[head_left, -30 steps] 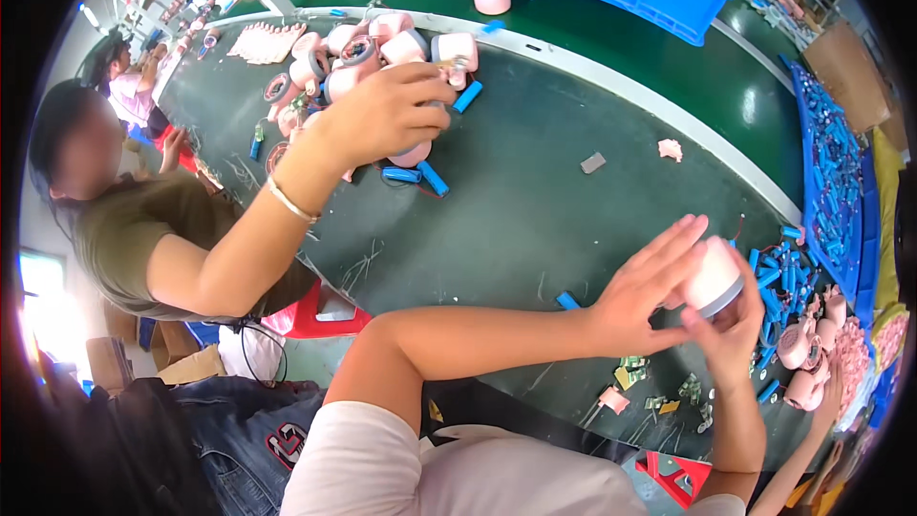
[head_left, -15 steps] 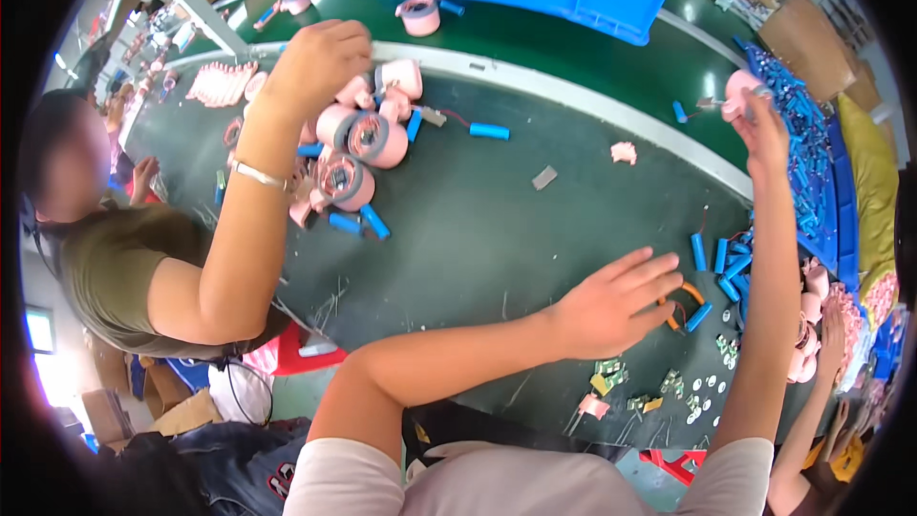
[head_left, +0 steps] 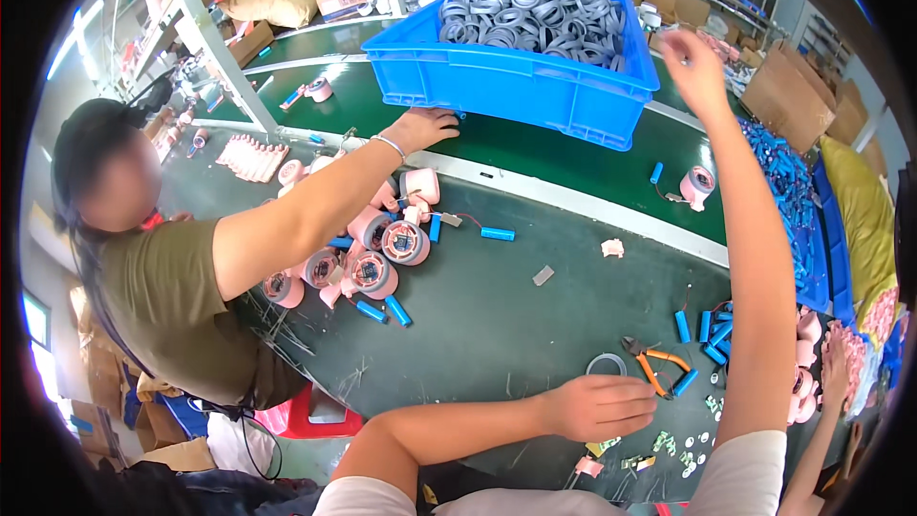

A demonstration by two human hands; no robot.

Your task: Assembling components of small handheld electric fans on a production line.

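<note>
My left hand [head_left: 600, 408] is low over the near part of the table, fingers bent and pressed together. A grey ring [head_left: 607, 361] shows at its far edge, partly hidden by it; whether the fingers grip the ring cannot be told. Just right of it lie orange-handled cutting pliers [head_left: 659, 366]. My right hand [head_left: 693, 72] is raised by the right end of a blue bin [head_left: 516, 105] full of grey rings [head_left: 535, 14]. Its thumb and finger are curved apart, with nothing visible between them. A pink round housing [head_left: 698, 183] with a grey rim sits on the green conveyor below it.
At left a co-worker's hand [head_left: 420, 129] reaches onto the conveyor beside the bin. Several pink housings [head_left: 368, 272] are piled on the table, with blue cylindrical cells [head_left: 498, 234] around. More cells [head_left: 712, 330] and small circuit boards [head_left: 664, 441] lie at right. A metal rail [head_left: 535, 187] borders the conveyor.
My right hand has let go of the pink housing on the conveyor and moved up to the bin. My left hand has curled from spread fingers. The view has tilted up; the co-worker's arm has reached forward.
</note>
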